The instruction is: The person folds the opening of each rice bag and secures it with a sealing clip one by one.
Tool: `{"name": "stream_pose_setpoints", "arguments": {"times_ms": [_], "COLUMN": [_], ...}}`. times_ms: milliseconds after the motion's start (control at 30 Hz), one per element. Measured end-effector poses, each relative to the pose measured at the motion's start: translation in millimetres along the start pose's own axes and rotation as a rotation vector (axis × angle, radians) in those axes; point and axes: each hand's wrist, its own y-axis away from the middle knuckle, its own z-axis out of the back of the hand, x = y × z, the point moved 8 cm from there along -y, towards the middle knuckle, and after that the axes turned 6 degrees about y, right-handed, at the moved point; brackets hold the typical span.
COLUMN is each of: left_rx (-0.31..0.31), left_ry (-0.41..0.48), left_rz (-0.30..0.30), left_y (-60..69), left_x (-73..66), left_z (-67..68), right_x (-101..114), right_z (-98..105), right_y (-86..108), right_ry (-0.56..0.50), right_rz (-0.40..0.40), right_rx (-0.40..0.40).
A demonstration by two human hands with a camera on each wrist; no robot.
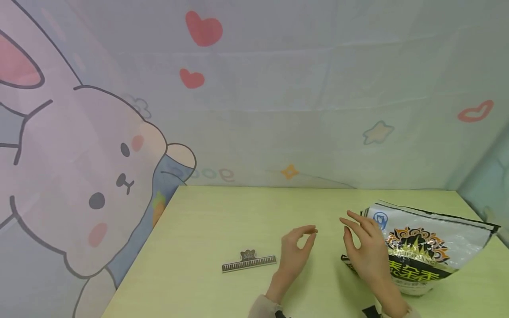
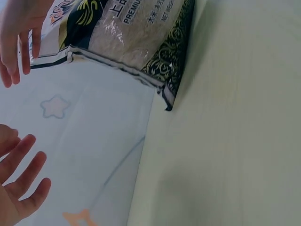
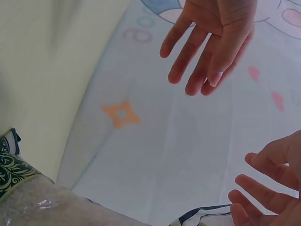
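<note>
Both hands are raised over the table with nothing in them. The left hand [image 1: 295, 249] is between a clip with a piano-key pattern [image 1: 248, 261] and the right hand, its fingers bent loosely toward the thumb without gripping. The right hand [image 1: 367, 249] has its fingers spread, in front of the left side of a rice bag [image 1: 421, 247]; whether it touches the bag is unclear in the head view. In the left wrist view the bag [image 2: 136, 37] shows its printed front and folded edge. The right wrist view shows the left hand [image 3: 211, 42] and right hand [image 3: 273, 183] apart.
The pale yellow-green table [image 1: 199, 221] ends at a hanging cloth backdrop [image 1: 270, 132] with a printed rabbit, hearts and stars. The bag takes up the right part of the table, and the clip lies flat left of the hands.
</note>
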Motion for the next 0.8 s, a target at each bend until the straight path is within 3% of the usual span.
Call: {"name": "stream_pose_setpoints", "arguments": {"times_ms": [133, 233, 367, 567, 700, 800], "left_rx": [-0.093, -0.111, -0.062, 0.018, 0.057, 0.084], "left_ry": [0.073, 0.138, 0.260, 0.448, 0.508, 0.506], "left_rz": [0.020, 0.068, 0.160, 0.275, 0.305, 0.277], "left_y": [0.6, 1.4, 3.5, 2.3, -1.7, -3.3], "left_x": [2.0, 5.2, 8.1, -8.1, -17.3, -11.1], "left_z": [-1.6, -5.4, -17.7, -31.0, -37.3, -48.5], "right_x": [-3.1, -6.2, -9.1, -13.8, -17.3, -20.1], "right_z": [4.7, 9.5, 17.4, 28.1, 36.1, 41.6], "right_y": [-0.6, -1.5, -3.5, -5.4, -7.1, -9.7], "right_ry": [-0.011, -0.022, -0.028, -0.022, -0.006, 0.006], "right_rz": [-0.015, -0.029, -0.029, -0.020, -0.010, 0.004], "right_rx": [-0.029, -0.059, -0.113, -0.182, -0.212, -0.216]}}
